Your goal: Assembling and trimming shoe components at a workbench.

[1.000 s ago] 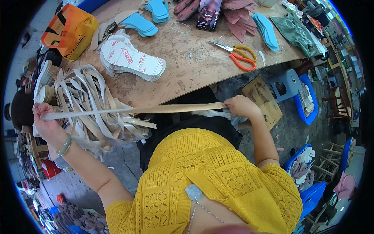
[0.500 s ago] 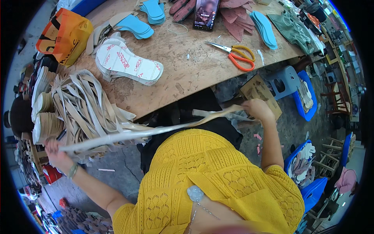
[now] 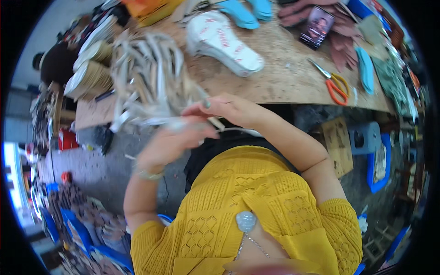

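My left hand [image 3: 172,142] and my right hand [image 3: 227,110] meet in front of my chest, both closed on a long pale strip [image 3: 160,123] that runs left toward a heap of similar pale strips [image 3: 146,73] at the wooden table's near left corner. The picture is blurred by motion, so the fingers are hard to make out. My right hand lies just above and right of my left. I wear a yellow knitted top.
A wooden table [image 3: 284,78] holds a white shoe insole stack [image 3: 227,41], orange-handled scissors [image 3: 337,87], blue soles [image 3: 243,11] and brownish pieces. Stacked pale bundles [image 3: 89,75] stand at the left. A blue stool [image 3: 364,137] and cardboard [image 3: 337,144] lie on the floor to the right.
My hands, stretched wide apart along the strip before, have come together in front of me. The view has swung left and down toward the strip heap.
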The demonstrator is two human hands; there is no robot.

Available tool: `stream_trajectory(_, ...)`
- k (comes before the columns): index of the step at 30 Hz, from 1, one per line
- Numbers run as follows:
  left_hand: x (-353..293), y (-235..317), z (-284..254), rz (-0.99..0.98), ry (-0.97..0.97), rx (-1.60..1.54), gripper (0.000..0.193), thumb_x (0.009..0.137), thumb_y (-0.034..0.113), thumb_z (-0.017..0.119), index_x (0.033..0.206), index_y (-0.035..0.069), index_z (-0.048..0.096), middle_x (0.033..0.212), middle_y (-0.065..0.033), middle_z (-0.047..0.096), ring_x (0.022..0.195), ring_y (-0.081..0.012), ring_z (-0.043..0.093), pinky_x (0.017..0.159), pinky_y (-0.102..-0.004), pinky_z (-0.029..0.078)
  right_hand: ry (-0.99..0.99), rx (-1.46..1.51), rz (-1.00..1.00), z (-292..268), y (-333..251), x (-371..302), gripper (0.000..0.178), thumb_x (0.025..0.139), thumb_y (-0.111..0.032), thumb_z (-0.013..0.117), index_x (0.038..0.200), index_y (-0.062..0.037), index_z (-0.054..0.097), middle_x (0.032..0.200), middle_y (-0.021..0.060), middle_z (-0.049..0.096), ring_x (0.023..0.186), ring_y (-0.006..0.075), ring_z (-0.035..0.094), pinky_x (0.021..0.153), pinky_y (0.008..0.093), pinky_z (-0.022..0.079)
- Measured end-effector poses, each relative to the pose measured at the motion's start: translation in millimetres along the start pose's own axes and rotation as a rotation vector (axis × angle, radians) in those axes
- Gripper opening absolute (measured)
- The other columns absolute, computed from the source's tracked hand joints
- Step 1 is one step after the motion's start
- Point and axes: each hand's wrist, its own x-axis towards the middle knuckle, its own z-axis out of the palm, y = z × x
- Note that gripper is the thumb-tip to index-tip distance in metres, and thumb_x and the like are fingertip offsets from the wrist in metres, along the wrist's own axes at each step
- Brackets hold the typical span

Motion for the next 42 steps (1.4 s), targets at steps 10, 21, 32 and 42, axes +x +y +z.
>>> stream_trajectory(10,46,-51,8,0.223,-0.156,-0.740,0.045,0.093,0.037,0.048,0.121,0.002,0.049,0.108,-0.0144,0.061,0.103,-0.0243,0.058,0.091,-0.0356,0.044,0.385,0.374,-0.040,0,-15,-21,0.046,0.083,-0.003,0.058,0.127,-0.0008,0.046,0.098,0.0120,0.063,0.076,0.0143,0.062,0.065,0.0234,0.049)
stream_trajectory(21,79,-46,-49,0.468,0.499,-1.018,0.027,0.097,0.023,0.041,0.103,0.001,0.054,0.091,-0.0129,0.064,0.079,-0.0234,0.063,0.074,-0.0362,0.053,0.411,-0.028,0.170,9,-1,-40,0.040,0.086,-0.011,0.064,0.121,0.0022,0.052,0.102,0.0023,0.061,0.090,0.0068,0.054,0.081,0.0221,0.044)
stream_trajectory(32,-51,-105,-216,0.379,1.111,-0.527,0.023,0.093,0.022,0.051,0.106,0.007,0.061,0.089,-0.0038,0.062,0.072,-0.0101,0.057,0.061,-0.0235,0.048,0.628,0.286,0.164,-28,-11,-92,0.009,0.091,-0.013,0.057,0.091,-0.0045,0.057,0.062,-0.0085,0.041,0.046,-0.0001,0.028,0.041,0.0172,0.019)
stream_trajectory(42,0,-15,-5,0.613,0.783,0.991,0.046,0.069,0.015,0.075,0.109,0.002,0.057,0.110,-0.0179,0.056,0.100,-0.0298,0.054,0.086,-0.0381,0.043,0.432,0.340,0.025,-16,-20,-87,0.010,0.092,-0.015,0.054,0.091,-0.0060,0.059,0.064,-0.0082,0.042,0.048,0.0000,0.031,0.042,0.0171,0.020)
